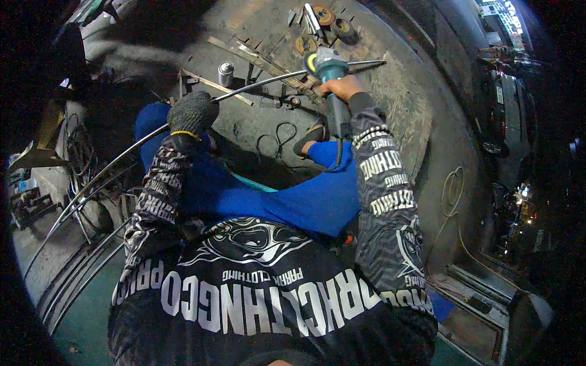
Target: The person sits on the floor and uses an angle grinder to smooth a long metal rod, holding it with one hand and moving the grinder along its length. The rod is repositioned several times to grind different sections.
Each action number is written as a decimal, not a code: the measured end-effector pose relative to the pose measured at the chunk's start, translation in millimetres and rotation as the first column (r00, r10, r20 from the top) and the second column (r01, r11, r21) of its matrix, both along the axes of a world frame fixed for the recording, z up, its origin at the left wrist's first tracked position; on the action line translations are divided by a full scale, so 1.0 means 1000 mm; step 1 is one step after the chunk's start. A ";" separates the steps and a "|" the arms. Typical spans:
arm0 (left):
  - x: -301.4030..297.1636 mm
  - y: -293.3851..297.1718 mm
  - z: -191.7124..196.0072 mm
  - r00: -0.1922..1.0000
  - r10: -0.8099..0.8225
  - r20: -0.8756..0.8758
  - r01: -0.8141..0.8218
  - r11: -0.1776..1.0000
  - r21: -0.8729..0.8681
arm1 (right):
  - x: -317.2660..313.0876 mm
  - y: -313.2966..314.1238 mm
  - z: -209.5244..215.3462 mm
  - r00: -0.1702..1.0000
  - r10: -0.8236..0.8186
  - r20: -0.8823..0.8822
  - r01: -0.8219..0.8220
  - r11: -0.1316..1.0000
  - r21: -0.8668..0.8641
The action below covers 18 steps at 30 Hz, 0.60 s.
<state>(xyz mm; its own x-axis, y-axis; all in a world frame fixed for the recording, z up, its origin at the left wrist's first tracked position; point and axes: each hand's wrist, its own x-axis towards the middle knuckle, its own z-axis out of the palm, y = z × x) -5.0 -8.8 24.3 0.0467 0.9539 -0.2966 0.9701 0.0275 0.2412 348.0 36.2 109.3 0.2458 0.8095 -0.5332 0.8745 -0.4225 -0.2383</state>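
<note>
In the head view, the long, curved metal rod (262, 80) should feel stiff but springy and slick, best gripped firmly partway along, where my gloved left fingers (202, 108) close around it. My bare right fingers (334, 88) wrap the likely weighty angle grinder (331, 70), its disc (311, 62) at the rod, contact unclear

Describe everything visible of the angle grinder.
The angle grinder has a teal front section and a long, darker rear body, apparently plastic. A yellowish, round disc sits at its head, facing left. The bare right hand grips the body, head pointing away from the wearer. A dark cord leaves the rear, over the blue trousers. The disc is at the long metal bar; contact and spin can't be confirmed.
</note>
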 end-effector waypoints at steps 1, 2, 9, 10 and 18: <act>0.000 0.002 -0.003 1.000 -0.006 0.007 0.006 1.000 -0.004 | -0.011 -0.002 -0.007 1.000 -0.014 -0.008 0.014 1.000 0.014; 0.002 0.004 -0.007 1.000 0.008 0.001 -0.008 1.000 0.022 | -0.021 -0.005 -0.014 0.999 -0.041 0.002 0.041 0.999 0.022; -0.001 0.023 -0.023 0.999 -0.010 -0.037 0.009 1.000 -0.025 | -0.082 -0.022 -0.037 0.987 0.038 -0.156 -0.026 0.996 0.083; -0.002 0.024 -0.024 0.999 -0.030 -0.039 0.030 1.000 0.001 | -0.091 -0.024 -0.035 0.987 0.030 -0.160 -0.018 0.997 0.080; 0.002 0.039 -0.035 0.990 -0.136 -0.040 0.141 0.966 0.215 | -0.119 -0.016 -0.020 0.981 0.148 -0.124 -0.141 0.988 0.062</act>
<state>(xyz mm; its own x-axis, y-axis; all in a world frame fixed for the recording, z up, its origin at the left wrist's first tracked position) -2.8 29.9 -10.6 0.1784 0.9802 -0.0864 0.9664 -0.1580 0.2026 228.7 20.5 89.5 0.0572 0.8594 -0.5081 0.8863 -0.2779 -0.3703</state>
